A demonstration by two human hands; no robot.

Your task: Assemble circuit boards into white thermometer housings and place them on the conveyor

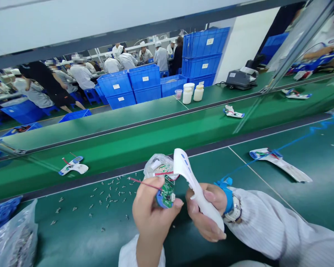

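Note:
Between the thumb and fingers of my left hand [153,215] is a small green circuit board [167,193] with a blue rounded part at its lower edge and red wires trailing from it. My right hand [204,211] is wrapped round a white curved plastic housing [195,185], its wide end tilted up and showing blue oval marks. The board and the housing are close together in front of me; whether a wire joins them I cannot tell. A blue wrist strap [226,193] with a coiled cord sits on my right wrist, beside a watch [235,211].
Many small metal parts [108,194] lie scattered on the green bench, near a clear bag [156,165] of small pieces. Another bag [15,237] is at lower left. A part-built housing [281,163] lies at right. More units [74,165] ride the green belt [122,142].

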